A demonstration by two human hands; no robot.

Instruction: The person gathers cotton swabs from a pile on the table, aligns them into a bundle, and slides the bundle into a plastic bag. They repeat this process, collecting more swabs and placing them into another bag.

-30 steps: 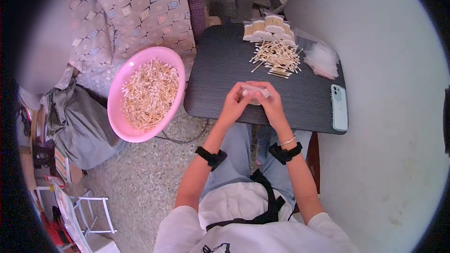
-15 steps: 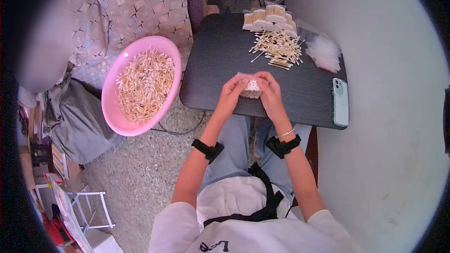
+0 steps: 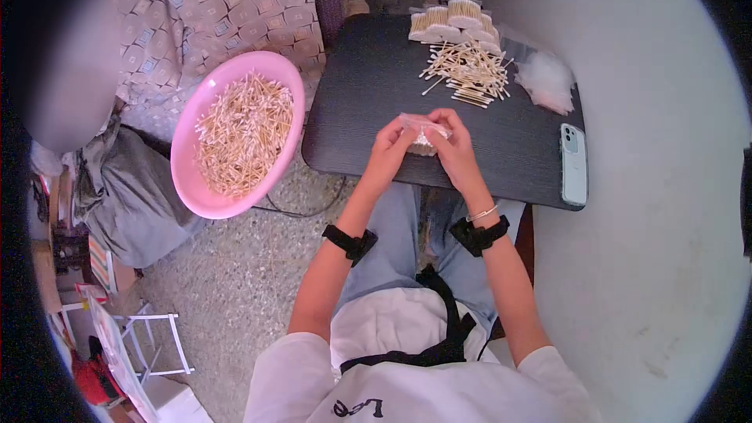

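Observation:
Between my two hands, at the near edge of the dark table [image 3: 352, 102], is a clear plastic bag of cotton swabs [image 3: 424, 146]. My left hand [image 3: 389, 149] grips its left side, and my right hand [image 3: 457, 147] holds the right side, with both thumbs over the top by the bag's mouth. The fingers partly cover the white swab tips. Beyond my hands lies a loose pile of cotton swabs [image 3: 470, 70]. Behind that pile, several filled bags of swabs [image 3: 464, 14] are stacked.
A pink basin [image 3: 182, 164] full of loose swabs stands left of the table. Clear empty bags [image 3: 546, 82] lie at the table's right, with a phone [image 3: 574, 164] near the right edge. A pale wall [image 3: 650, 188] rises close on the right.
My thumbs have come over the bag's top, so fewer swab tips show. The whole view has shifted slightly; the pile, basin and phone rest as before.

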